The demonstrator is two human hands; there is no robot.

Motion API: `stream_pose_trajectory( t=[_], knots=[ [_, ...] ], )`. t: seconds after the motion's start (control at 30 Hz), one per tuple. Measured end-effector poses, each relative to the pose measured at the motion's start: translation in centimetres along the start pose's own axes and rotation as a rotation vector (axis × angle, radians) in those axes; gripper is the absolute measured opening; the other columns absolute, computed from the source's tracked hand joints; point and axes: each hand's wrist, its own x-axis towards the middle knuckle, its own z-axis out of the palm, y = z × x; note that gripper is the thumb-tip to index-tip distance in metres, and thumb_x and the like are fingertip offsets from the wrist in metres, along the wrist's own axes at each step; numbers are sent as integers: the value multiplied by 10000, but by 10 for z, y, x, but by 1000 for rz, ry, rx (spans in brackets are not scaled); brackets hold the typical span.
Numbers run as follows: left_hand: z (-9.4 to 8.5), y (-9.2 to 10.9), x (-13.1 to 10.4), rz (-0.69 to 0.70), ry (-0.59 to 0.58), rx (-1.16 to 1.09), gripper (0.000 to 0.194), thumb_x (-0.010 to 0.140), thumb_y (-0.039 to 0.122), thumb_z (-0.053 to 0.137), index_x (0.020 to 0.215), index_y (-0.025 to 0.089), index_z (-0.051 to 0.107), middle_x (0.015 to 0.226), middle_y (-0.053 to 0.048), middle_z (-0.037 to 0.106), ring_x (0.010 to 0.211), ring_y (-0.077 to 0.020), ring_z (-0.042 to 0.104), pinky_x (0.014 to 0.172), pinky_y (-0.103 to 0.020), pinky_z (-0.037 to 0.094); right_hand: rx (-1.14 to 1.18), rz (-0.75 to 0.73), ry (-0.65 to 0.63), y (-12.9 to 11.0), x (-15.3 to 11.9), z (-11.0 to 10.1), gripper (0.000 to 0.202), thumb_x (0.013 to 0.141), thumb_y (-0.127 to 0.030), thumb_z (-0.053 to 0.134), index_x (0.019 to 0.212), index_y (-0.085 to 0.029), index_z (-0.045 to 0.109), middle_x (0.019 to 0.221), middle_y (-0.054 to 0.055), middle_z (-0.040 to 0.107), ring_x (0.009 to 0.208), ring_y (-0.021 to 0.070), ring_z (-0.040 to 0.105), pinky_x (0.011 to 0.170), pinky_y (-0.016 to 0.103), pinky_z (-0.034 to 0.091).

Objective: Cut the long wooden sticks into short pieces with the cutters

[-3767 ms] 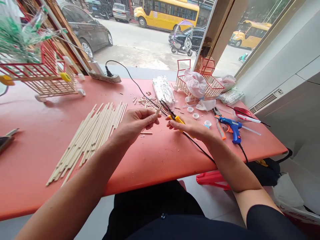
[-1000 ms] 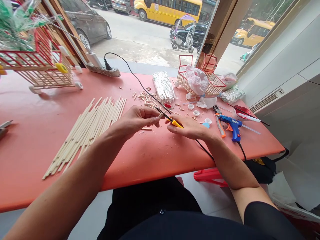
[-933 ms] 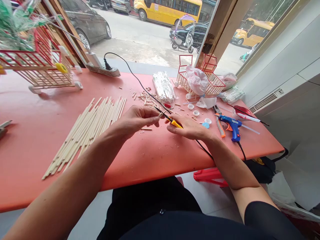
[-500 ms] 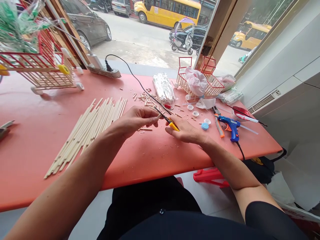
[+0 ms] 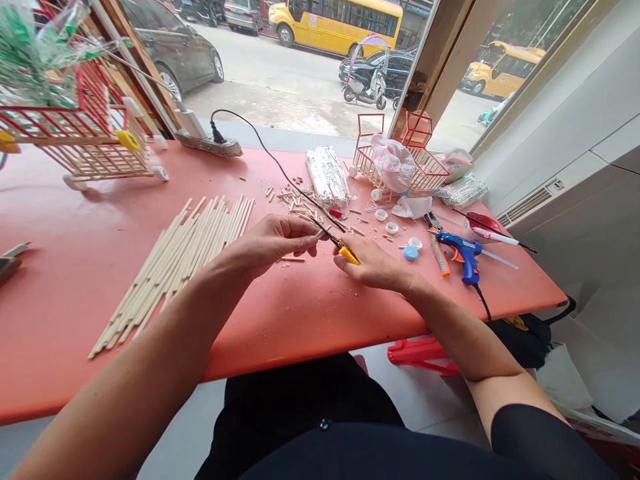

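My left hand pinches a short wooden stick between thumb and fingers over the table. My right hand is wrapped round the yellow handle of a pair of scissors or cutters; whether it is scissors or pliers I cannot tell. The dark jaws of the tool lie at the stick's right end, close to my left fingertips. Left of my hands a spread bundle of long wooden sticks lies on the pink table. Small cut stick pieces are scattered just beyond my hands.
A blue glue gun and orange-handled pliers lie at right. Near them are bottle caps. Basket-like stick carts stand at the back right and left. A black cable crosses from a power strip.
The stick in my left hand shows a little longer beside the tool, and my right thumb has drawn in on the yellow handle. Otherwise the hands stay almost in place.
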Motion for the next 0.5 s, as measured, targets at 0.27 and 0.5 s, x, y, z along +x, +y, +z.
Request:
stream_pose_trajectory(
  t=[0.27, 0.5],
  knots=[
    [3, 4, -2, 5, 11, -15, 385, 635, 460, 992, 818, 164, 827, 686, -37, 718, 657, -126, 589, 582, -221, 466, -24, 18, -22, -4, 0, -8, 231, 1004, -307, 530, 1140, -178, 664, 1113, 100, 755, 991, 240, 668, 846, 337, 451],
    [10, 7, -4, 49, 81, 45, 367, 667, 448, 958, 860, 167, 825, 710, -37, 727, 667, -138, 611, 590, -229, 477, -2, -49, 114, -4, -3, -8, 291, 1035, -302, 515, 1228, -161, 681, 1156, 108, 756, 1010, 229, 647, 890, 328, 442]
  ],
)
